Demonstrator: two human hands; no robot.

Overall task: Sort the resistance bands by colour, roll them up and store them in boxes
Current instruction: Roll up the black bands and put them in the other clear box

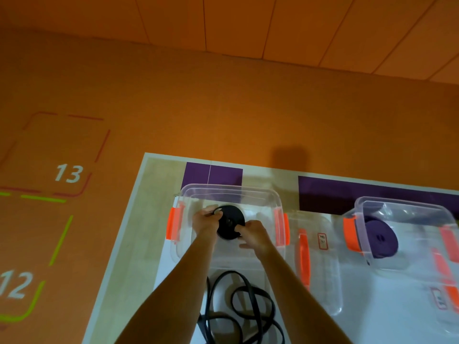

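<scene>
Two hands at work: left hand (pixel 207 219) and right hand (pixel 253 234) fingers pinch black roll (pixel 231 219) inside clear box (pixel 223 188), mid-frame. Tangled black bands (pixel 238 306) lower centre, between forearms. Lid (pixel 320 281) beside; purple roll (pixel 382 239) in right box (pixel 397 203).

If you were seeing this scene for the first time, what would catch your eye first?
The left hand and right hand grip a black roll at the centre clear box. A purple roll sits in the right clear box, and a loose black band lies looped on the table nearer the person.
</scene>
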